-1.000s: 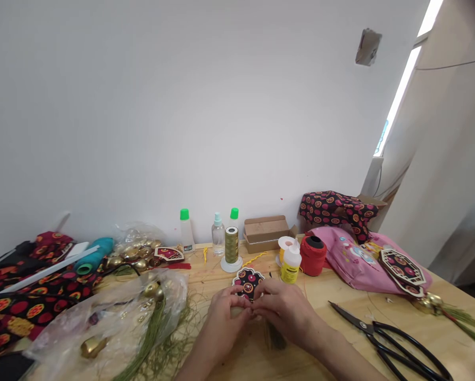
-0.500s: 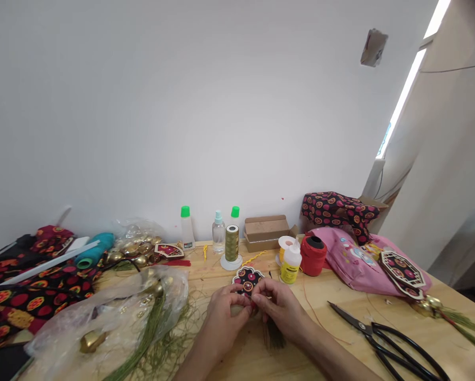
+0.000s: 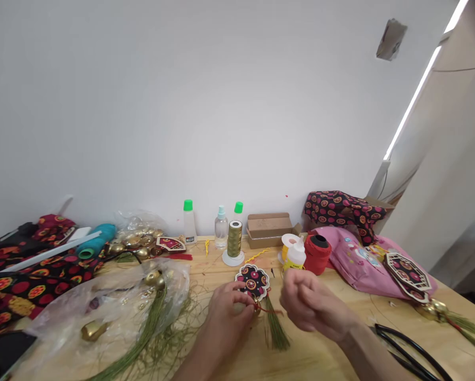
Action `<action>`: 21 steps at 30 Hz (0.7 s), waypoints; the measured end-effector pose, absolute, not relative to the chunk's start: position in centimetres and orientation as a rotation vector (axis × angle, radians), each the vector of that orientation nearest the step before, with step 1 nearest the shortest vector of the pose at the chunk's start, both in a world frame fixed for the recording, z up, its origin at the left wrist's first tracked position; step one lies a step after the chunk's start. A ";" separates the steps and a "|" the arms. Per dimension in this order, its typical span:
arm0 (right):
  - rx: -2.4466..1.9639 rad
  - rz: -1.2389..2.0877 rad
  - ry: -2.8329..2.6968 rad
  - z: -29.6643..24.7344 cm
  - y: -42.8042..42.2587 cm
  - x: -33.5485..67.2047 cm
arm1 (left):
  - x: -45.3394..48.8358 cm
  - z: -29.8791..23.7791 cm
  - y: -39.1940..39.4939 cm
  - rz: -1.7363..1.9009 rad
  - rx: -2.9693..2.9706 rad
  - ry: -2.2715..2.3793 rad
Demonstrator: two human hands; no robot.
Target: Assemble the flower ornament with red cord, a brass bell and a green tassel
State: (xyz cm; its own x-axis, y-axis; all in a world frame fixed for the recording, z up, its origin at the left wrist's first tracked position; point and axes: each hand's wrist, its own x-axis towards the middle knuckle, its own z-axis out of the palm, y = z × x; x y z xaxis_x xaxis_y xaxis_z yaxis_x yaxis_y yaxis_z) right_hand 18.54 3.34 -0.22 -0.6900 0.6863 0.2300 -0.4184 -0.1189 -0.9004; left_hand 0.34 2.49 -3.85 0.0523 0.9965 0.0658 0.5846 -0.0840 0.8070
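A scalloped pendant [image 3: 253, 281] with dark, fruit-patterned fabric and a pale rim lies flat in front of me. My left hand [image 3: 229, 312] is closed at its lower edge, thumb and fingers pinching a red cord [image 3: 270, 310] beside a small gold bell that they partly hide. Rightward from there the cord stretches straight to my right hand [image 3: 311, 301], whose fingers are curled closed on it; the cord's end is hidden. An olive-green tassel [image 3: 277, 330] spreads on the table below the pendant. Black-handled scissors [image 3: 404, 349] lie partly behind my right forearm.
Behind the hands stand a white glue bottle [image 3: 295, 255], a red thread spool [image 3: 317, 254], an olive thread cone [image 3: 234, 239] and a cardboard box [image 3: 269, 237]. Plastic bags [image 3: 114, 296] with gold bells lie left. A pink bag [image 3: 350, 259] carries another pendant [image 3: 406, 272] at right.
My right hand has moved away from the pendant to the right and curled closed, the red cord now drawn out straight. The left hand stays at the pendant; the tassel shows more fully.
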 end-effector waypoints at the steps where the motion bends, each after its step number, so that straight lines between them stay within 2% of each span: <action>1: -0.283 1.889 -1.496 0.1 3.3 19.0 | 0.3 -3.7 2.4 0.867 1.727 1.600; 3: -0.464 1.750 -1.719 0.4 3.3 19.5 | 0.2 -3.6 2.4 0.857 1.720 1.601; 7: -1.193 0.928 -2.153 0.0 3.3 18.2 | 0.0 -3.9 2.3 0.863 1.741 1.567; 10: -1.304 0.601 -2.397 -0.9 3.2 16.8 | 0.0 -4.1 2.3 0.828 1.770 1.558; 14: -1.316 0.489 -2.463 -1.9 3.3 16.5 | -0.2 -3.7 2.3 0.811 1.809 1.519; 21: -1.202 0.590 -2.470 -1.8 3.6 17.2 | -1.3 -2.5 2.4 0.806 1.873 1.370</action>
State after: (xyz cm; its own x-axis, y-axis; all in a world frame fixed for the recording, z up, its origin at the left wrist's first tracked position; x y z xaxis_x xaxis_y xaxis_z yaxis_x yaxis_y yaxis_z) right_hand 17.17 3.58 -1.76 -0.5893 0.8001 0.1121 0.6632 0.5583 -0.4985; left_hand -1.33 2.40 -2.51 0.2571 0.9620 0.0913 0.5471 -0.2228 0.8068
